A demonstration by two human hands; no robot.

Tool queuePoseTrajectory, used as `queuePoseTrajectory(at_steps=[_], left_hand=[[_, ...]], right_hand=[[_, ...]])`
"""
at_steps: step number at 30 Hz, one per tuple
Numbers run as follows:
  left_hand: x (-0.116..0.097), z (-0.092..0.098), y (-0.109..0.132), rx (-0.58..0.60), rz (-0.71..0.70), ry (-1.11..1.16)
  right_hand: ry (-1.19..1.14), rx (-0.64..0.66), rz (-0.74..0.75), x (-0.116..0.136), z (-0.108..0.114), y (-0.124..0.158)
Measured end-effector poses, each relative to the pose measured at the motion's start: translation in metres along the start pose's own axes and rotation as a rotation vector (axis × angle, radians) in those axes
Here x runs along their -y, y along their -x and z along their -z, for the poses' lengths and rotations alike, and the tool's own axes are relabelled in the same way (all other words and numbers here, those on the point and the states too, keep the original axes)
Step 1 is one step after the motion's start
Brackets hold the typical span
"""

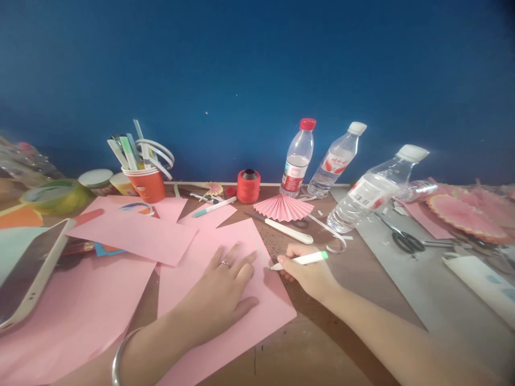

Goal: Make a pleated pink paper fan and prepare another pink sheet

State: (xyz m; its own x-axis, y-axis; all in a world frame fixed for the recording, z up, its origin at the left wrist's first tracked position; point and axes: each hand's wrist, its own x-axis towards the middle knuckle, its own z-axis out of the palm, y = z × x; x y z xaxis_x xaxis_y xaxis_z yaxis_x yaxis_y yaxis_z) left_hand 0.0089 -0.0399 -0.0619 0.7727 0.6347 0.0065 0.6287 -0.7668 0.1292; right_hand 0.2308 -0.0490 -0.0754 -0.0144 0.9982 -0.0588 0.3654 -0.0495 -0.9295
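Note:
A sheet of pink paper [189, 338] lies flat on the brown table in front of me. My left hand [227, 287] rests on it, palm down with the fingers spread. At the sheet's right edge my right hand [303, 271] grips a white marker [308, 259] with a green end. The marker's tip touches the paper, where a faint pale line runs upward from it. Just beyond the hands are a white utility knife [289, 231] and a pleated pink paper fan [284, 208]. A second marker [214, 207] lies across pink paper behind the sheet.
Water bottles [296, 161] stand at the back right, near a red spool [248, 187]. An orange paper cup [145, 185] holds several pens. Black scissors [406, 240] lie on a grey board [386, 268] at right. A phone [36, 273] lies at left over more pink sheets.

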Motion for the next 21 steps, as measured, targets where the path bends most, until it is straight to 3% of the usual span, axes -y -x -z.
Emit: queuePoseTrajectory(at_steps=[21], left_hand=[[-0.0013,0.0019,0.0008,0.016,-0.003,-0.011]], right_hand=[[0.087,0.053,-0.012,0.0013,0.0007,-0.0003]])
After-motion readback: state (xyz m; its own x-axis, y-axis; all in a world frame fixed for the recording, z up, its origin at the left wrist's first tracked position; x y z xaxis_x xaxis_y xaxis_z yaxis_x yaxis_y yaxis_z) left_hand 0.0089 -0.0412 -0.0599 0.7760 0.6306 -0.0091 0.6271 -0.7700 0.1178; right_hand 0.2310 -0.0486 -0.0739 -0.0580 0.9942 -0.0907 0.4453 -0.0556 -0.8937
